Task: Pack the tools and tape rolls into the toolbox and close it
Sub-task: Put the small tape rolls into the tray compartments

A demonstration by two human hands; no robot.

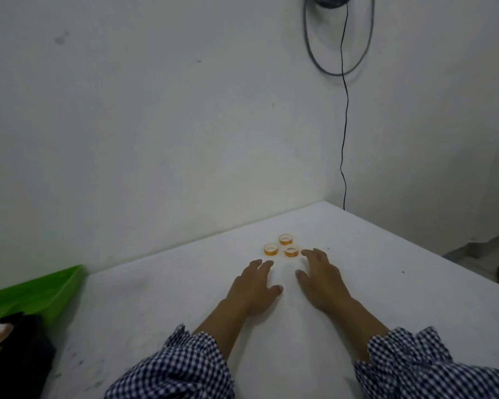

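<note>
Three small yellow tape rolls lie flat on the white table (pixel 156 298): the left roll (pixel 270 249), the far roll (pixel 285 239) and the right roll (pixel 291 251). My left hand (pixel 254 286) hovers just short of them, fingers relaxed and empty. My right hand (pixel 320 275) reaches beside it, its fingertips close to the right roll, holding nothing. A green toolbox part (pixel 41 292) shows at the left edge, with a black part (pixel 18 355) in front of it.
White walls meet behind the table's far corner. A black cable (pixel 344 125) hangs down the wall to that corner, under a grey coiled cable (pixel 311 53). The table's right edge drops to the floor at the far right.
</note>
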